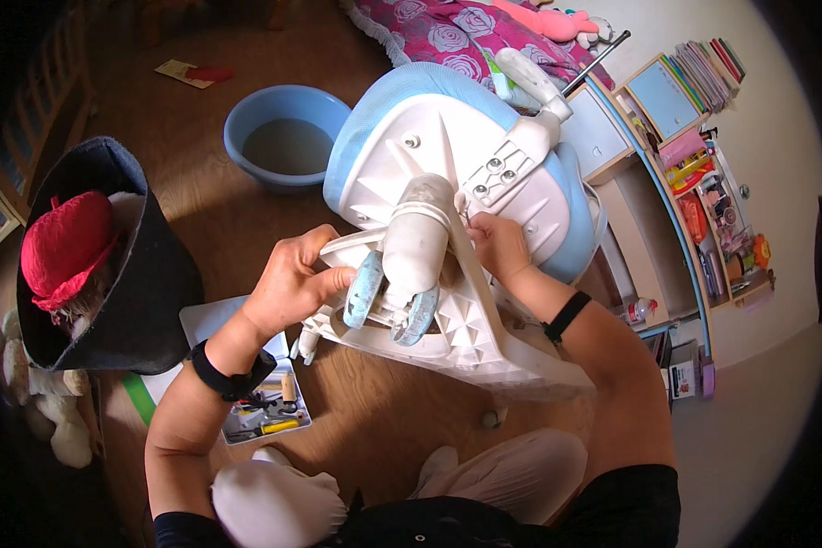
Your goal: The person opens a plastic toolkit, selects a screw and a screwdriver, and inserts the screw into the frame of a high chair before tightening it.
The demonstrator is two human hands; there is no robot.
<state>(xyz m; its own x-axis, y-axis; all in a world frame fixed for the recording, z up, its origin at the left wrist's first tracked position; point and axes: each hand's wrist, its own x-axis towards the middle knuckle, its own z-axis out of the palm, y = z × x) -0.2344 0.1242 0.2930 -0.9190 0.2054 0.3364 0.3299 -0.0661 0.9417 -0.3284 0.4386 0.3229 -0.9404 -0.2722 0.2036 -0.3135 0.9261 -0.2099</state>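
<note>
Down on the brown wooden floor, between my knees, lies the overturned white plastic chair with its pale-blue padded seat point(447, 155), star-shaped base tipped up toward me. My left hand point(288, 283) is wrapped round one white plastic leg of the base point(338, 251), fingers curled shut on it, just beside a dusty pale-blue castor wheel point(365, 290). My right hand point(498, 245) sits on the far side of the grey-white centre column point(418, 233), fingertips pressed together against the base near the hub; whether they pinch anything small, I can't tell. A second blue castor point(417, 315) hangs just below the column. I judge the trick now is to keep that left grip firm so the base doesn't rock, and work the right fingers close to the hub, not out on the rib. Near my left wrist, toward the floor's near edge, the open tray of small hand tools point(265, 416) lies ready. Beyond the chair stands a round blue plastic basin point(283, 137).
</note>
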